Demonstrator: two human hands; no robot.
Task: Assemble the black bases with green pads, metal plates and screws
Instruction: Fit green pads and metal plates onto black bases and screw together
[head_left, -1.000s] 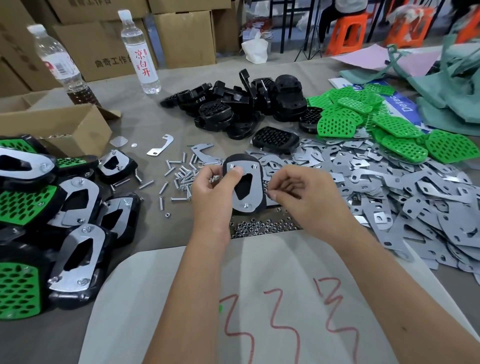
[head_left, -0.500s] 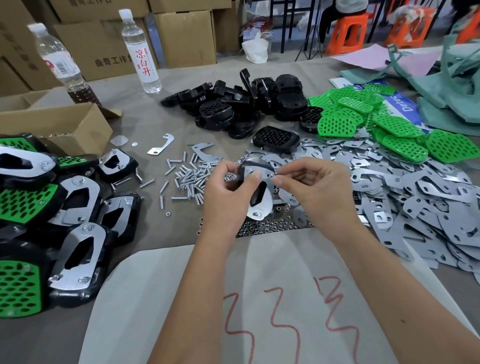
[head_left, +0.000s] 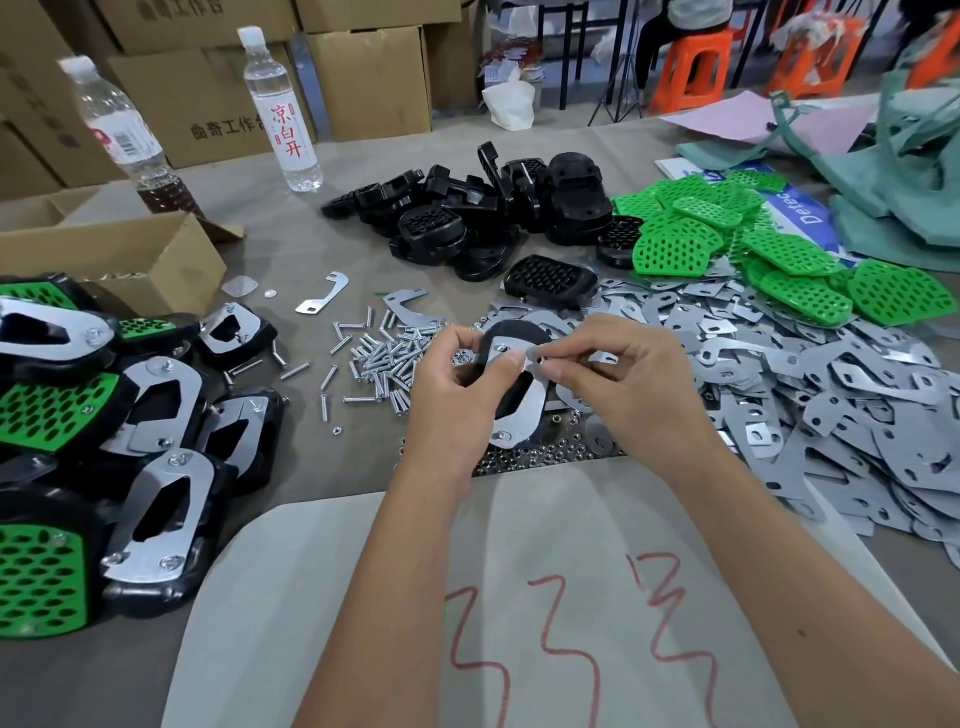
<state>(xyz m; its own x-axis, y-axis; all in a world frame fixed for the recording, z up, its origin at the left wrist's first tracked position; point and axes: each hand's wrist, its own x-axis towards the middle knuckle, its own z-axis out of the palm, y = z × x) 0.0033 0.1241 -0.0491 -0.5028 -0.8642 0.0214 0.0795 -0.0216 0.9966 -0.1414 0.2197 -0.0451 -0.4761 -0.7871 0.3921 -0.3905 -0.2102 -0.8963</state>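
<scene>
Above the nuts (head_left: 540, 454) at the middle of the table (head_left: 291, 249), the left hand (head_left: 447, 395) is gripping a black base (head_left: 511, 364) that is now lifted and tilted up on edge; a second ago it was lying flat on the table with both hands resting over it. A metal plate (head_left: 524, 410) is sitting on the base's upturned face, with screw ends showing through at its near and far corners. The right hand (head_left: 623, 389) is pinching a small metal piece (head_left: 535, 358) between thumb and forefinger and is bringing it to the far corner of the plate; half a second back those fingers were already closing in on that spot. Whether the piece is a washer or a small plate is too small to tell. Lifting the base suggests the plate is seated and the fastening step is beginning on this unit. The loose screws (head_left: 379, 358) are lying just left of the hands, the spare plates (head_left: 779, 395) are spreading to the right, the green pads (head_left: 753, 244) are heaped beyond them, and the unused bases (head_left: 483, 208) are piled at the far side. Finished units (head_left: 130, 415) are stacking up on the left, so the job looks well under way with many parts left.
</scene>
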